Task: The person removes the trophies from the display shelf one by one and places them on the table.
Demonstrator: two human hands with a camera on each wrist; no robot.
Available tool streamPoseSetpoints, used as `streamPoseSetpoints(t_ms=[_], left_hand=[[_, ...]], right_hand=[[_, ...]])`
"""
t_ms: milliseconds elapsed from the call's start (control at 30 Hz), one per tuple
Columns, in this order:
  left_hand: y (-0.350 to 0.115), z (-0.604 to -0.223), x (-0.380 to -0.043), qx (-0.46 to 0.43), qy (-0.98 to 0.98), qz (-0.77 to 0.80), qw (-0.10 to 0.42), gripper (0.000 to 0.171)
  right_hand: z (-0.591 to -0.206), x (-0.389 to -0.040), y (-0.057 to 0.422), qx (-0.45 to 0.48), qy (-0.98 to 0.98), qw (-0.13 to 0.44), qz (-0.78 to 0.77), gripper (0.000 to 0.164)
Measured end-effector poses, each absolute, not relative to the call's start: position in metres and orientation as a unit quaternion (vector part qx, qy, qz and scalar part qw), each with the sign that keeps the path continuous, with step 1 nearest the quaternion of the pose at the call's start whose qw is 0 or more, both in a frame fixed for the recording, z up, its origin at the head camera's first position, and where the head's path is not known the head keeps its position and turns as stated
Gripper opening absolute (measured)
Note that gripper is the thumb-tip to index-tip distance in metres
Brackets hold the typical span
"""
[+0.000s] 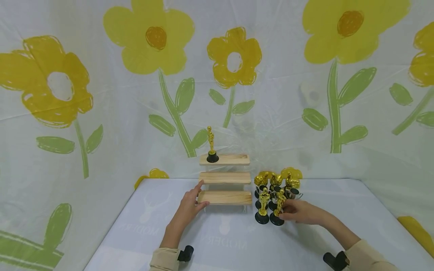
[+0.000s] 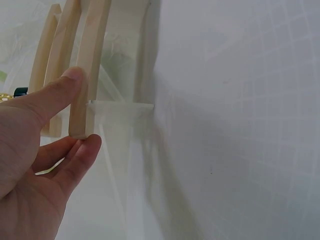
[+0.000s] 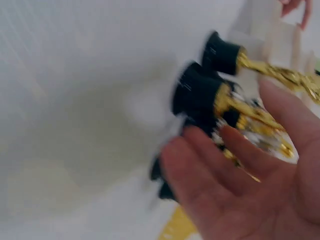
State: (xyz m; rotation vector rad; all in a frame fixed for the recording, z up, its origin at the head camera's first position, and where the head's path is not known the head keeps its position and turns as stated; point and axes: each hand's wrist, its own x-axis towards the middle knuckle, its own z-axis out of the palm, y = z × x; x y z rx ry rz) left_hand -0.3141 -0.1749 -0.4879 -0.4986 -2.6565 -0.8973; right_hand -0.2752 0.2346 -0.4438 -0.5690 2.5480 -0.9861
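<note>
My left hand (image 1: pixel 188 205) grips the left end of the lowest board (image 1: pixel 225 197) of a three-tier wooden shelf. In the left wrist view its thumb lies on that board (image 2: pixel 85 65), with fingertips at the board's end. A gold figurine trophy (image 1: pixel 211 145) on a black base stands upright on the top board (image 1: pixel 234 159), toward its left. My right hand (image 1: pixel 303 212) is at the front-right figurine trophy (image 1: pixel 280 205), thumb and fingers spread about its gold body in the right wrist view. Just left of it stands another figurine trophy (image 1: pixel 263 207).
Behind the two front figurines, silver cups (image 1: pixel 293 193) and gold-topped trophies (image 1: pixel 291 181) stand in rows, right beside the shelf. The middle board (image 1: pixel 225 177) is bare. A white cloth (image 1: pixel 278 131) with yellow flowers hangs behind the white table (image 1: pixel 237 248).
</note>
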Motion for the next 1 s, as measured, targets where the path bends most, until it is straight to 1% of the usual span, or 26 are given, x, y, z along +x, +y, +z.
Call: streamPoseSetpoints(t_ms=[67,133,267,633,833,1000], left_hand=[[-0.175,-0.488,-0.314,-0.170,-0.924,-0.312,0.143,0.079],[-0.175,-0.488,-0.313,-0.167,-0.925,-0.312,0.140,0.079],[-0.176,-0.488,-0.314,-0.164,-0.926,-0.309,0.139,0.080],[-0.175,-0.488,-0.314,-0.173,-0.923,-0.311,0.147,0.079],[-0.174,-0.488,-0.313,-0.173,-0.924,-0.309,0.143,0.079],[-0.174,-0.487,-0.312,-0.162,-0.927,-0.309,0.138,0.080]], right_hand=[[-0.435,-0.276,0.239,-0.190,0.894,0.211,-0.347,0.050],[-0.425,-0.275,0.242,-0.181,0.894,0.234,-0.335,0.052],[-0.407,-0.273,0.246,-0.178,0.903,0.251,-0.299,0.051],[-0.371,-0.275,0.242,-0.173,0.925,0.258,-0.219,0.048],[-0.351,-0.280,0.239,-0.193,0.941,0.231,-0.154,0.046],[-0.329,-0.287,0.235,-0.203,0.949,0.215,-0.110,0.053]])
